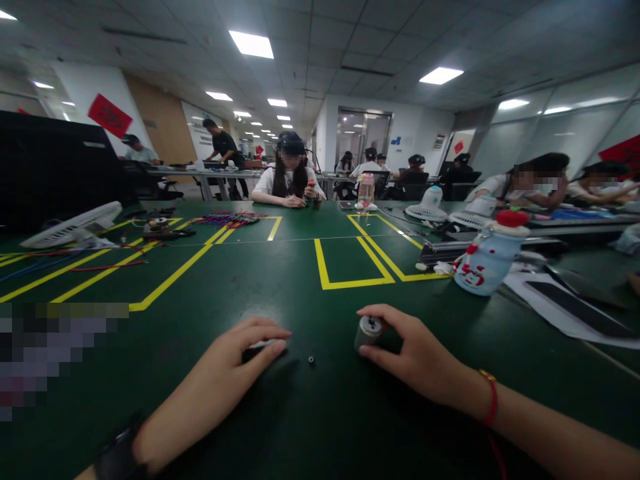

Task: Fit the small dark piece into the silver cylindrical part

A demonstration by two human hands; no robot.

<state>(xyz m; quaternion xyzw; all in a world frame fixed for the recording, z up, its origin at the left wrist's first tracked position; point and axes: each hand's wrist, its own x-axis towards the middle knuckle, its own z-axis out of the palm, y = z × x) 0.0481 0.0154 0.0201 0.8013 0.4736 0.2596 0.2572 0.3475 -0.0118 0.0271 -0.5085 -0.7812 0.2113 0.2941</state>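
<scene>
Beside right hand (425, 357): bottle (487, 257) (capped)

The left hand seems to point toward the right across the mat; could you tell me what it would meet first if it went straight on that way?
Probably the tiny dark part lying loose on the green mat, just beyond the left hand. Past it stands the small grey cylinder gripped by the right hand. Depth is hard to judge, so the fingertips might pass beside it.

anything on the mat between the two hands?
Head view: one tiny dark part lies on the green mat between the left hand and the right hand, which grips a small metal cylinder.
</scene>
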